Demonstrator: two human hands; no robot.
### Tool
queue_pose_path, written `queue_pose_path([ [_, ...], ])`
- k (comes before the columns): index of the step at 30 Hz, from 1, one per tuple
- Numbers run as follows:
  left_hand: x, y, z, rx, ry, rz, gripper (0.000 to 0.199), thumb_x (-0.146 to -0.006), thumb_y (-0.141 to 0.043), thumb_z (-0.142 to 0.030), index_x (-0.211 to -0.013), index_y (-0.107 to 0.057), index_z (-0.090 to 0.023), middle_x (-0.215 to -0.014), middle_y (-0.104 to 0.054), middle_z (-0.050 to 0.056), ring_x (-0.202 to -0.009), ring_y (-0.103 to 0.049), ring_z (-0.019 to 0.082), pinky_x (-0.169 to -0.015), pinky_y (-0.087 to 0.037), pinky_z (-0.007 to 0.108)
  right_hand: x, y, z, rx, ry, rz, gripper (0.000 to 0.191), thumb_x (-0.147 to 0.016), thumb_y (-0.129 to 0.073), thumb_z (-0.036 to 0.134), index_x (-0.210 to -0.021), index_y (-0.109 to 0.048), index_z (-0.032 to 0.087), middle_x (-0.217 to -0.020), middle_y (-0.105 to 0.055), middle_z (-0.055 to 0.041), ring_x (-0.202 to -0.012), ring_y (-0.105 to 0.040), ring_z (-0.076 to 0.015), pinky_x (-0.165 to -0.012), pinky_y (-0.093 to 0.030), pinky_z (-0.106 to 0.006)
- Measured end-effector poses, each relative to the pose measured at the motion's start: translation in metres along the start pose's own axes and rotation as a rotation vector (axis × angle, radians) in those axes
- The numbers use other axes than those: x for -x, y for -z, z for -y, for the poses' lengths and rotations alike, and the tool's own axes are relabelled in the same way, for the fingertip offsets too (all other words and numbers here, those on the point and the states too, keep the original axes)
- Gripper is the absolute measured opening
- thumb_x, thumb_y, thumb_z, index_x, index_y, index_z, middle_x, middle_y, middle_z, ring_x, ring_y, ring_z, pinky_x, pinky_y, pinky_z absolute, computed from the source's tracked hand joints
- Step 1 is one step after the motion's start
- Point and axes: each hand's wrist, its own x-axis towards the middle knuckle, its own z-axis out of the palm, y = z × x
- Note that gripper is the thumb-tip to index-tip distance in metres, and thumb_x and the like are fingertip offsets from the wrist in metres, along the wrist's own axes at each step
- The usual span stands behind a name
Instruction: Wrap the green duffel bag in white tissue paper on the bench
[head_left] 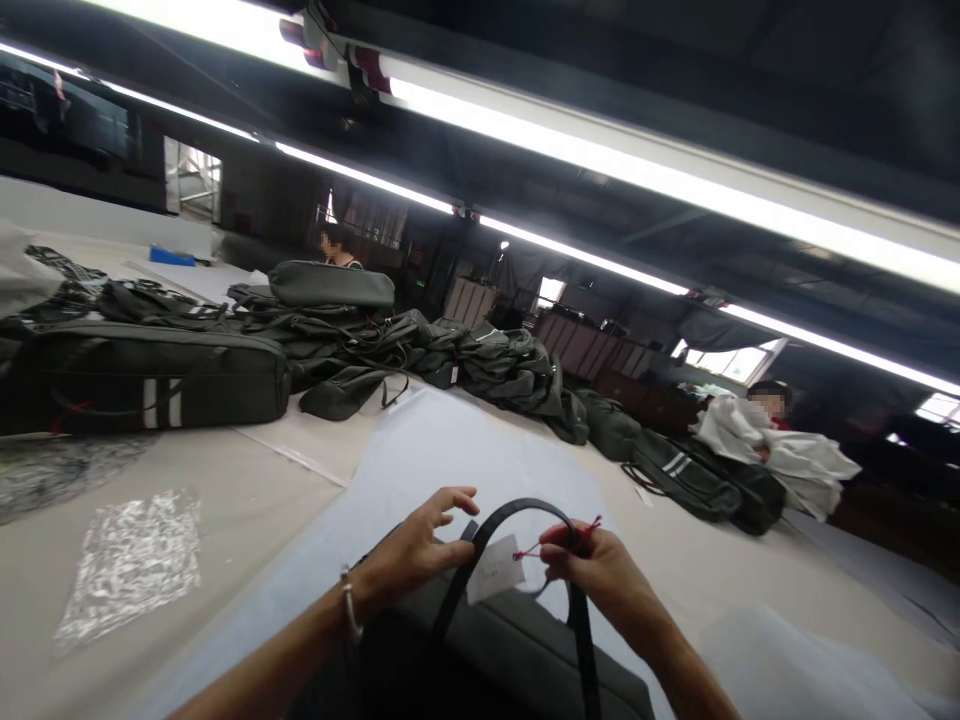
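A dark grey bag (pixel 517 640) lies at the bottom centre, its black handle (pixel 525 505) arching upward. My right hand (pixel 589 565) is closed on the handle's right side, together with a red string. From that string hangs a white paper tag (pixel 495 570), between my two hands. My left hand (pixel 427 535), with a bracelet at the wrist, has its fingers apart beside the left part of the handle, its thumb close to the strap. White sheet material (pixel 465 450) spreads under and beyond the bag.
A heap of dark bags (pixel 480 350) runs across the table's far side. On the left are a long striped bag (pixel 217 380) and a clear plastic packet (pixel 135 560). White bundled cloth (pixel 810 455) sits at right. Two people are in the background.
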Motion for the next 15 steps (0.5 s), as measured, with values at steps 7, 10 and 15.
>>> queue_pose_path([
  [7, -0.025, 0.002, -0.094, 0.092, -0.204, 0.223, 0.045, -0.095, -0.055, -0.036, -0.138, -0.046, -0.027, -0.146, -0.044, 0.008, -0.131, -0.044, 0.026, -0.107, -0.04, 0.043, 0.048, 0.01, 0.079, 0.113, 0.052, 0.156, 0.048, -0.071, -0.071, 0.027, -0.118, -0.059, 0.023, -0.071, -0.063, 0.0039, -0.062, -0.057, -0.0143, -0.062, -0.046, -0.028],
  [10, -0.041, -0.014, -0.107, 0.335, -0.136, 0.461, 0.043, -0.102, -0.033, -0.042, -0.136, -0.049, -0.021, -0.123, -0.061, 0.009, -0.111, -0.059, 0.023, -0.092, -0.049, 0.037, 0.057, 0.002, 0.099, 0.241, 0.136, 0.172, 0.043, -0.067, -0.068, 0.017, -0.109, -0.062, 0.024, -0.079, -0.066, 0.0032, -0.069, -0.059, -0.0152, -0.064, -0.045, -0.026],
  [15, -0.05, -0.036, -0.076, 0.7, 0.058, 0.709, 0.051, -0.079, -0.067, -0.057, -0.108, -0.063, -0.015, -0.085, -0.066, 0.004, -0.072, -0.065, 0.019, -0.069, -0.051, 0.031, 0.065, -0.005, 0.104, 0.457, 0.113, 0.008, 0.036, -0.066, -0.071, 0.025, -0.1, -0.058, 0.025, -0.073, -0.067, 0.0049, -0.068, -0.061, -0.0161, -0.061, -0.043, -0.026],
])
